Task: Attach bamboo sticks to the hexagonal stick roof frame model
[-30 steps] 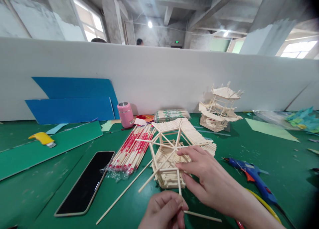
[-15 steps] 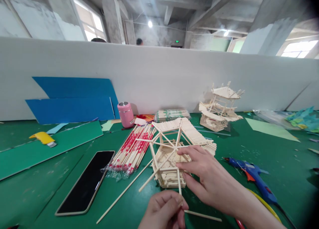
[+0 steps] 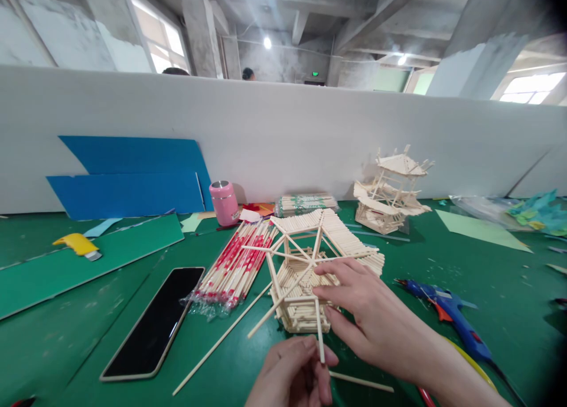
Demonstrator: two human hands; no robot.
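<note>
A six-sided pavilion model [image 3: 310,265] built of pale wooden sticks stands on the green table [image 3: 66,348], its roof partly covered. My right hand [image 3: 367,318] rests against the model's near side, fingers curled round a roof spoke and the stacked wall. My left hand [image 3: 292,374] is at the bottom edge, fingers pinched on the lower end of a thin stick [image 3: 319,336] that runs down from the roof. A loose short stick [image 3: 361,382] lies under my right wrist.
A black phone [image 3: 153,324] lies at the left; a wrapped bundle of chopsticks [image 3: 233,265] and a long stick [image 3: 221,339] are beside the model. A blue glue gun [image 3: 447,312] is at the right. Behind stand a finished stick model [image 3: 390,191], pink cup [image 3: 224,203], blue boards [image 3: 128,176].
My left hand's fingers have shifted slightly along the thin stick's lower end. The right hand and the model stay almost where they were.
</note>
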